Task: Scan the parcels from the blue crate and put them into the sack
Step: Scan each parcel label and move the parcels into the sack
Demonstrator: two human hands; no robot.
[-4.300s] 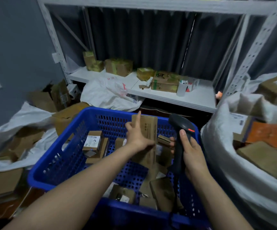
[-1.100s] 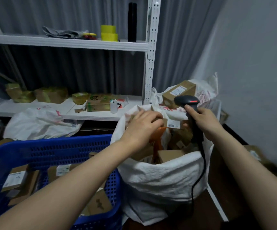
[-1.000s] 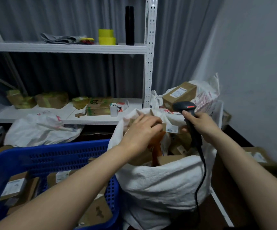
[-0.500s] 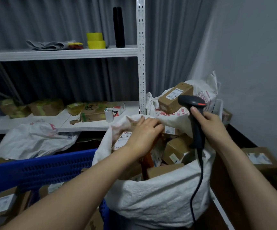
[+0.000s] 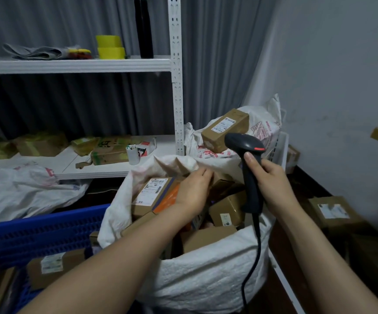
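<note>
Right hand [image 5: 271, 182]: is gripping the handle of a black handheld barcode scanner [image 5: 250, 177], fingers wrapped round it and thumb lying up the grip; the scanner is standing upright over the right side of the sack, its black cable [image 5: 254, 257] hanging down across the sack's front. Left hand [image 5: 193, 191]: is reaching into the mouth of a white woven sack [image 5: 206, 273], fingers held together and lightly bent, lying on a plain brown cardboard parcel [image 5: 220, 179] near the back of the sack; the thumb is hidden, so a grip cannot be confirmed. The sack is standing just right of a blue perforated plastic crate [image 5: 40, 232] and is holding further parcels: a brown box with a white shipping label [image 5: 153, 192], an orange packet [image 5: 167, 198], a small brown carton [image 5: 228, 209]. In the crate a labelled brown box [image 5: 54, 266] is lying. Behind, a white metal shelf [image 5: 77, 65] is carrying yellow tape rolls [image 5: 110, 47] and a black cylinder [image 5: 143, 28].
</note>
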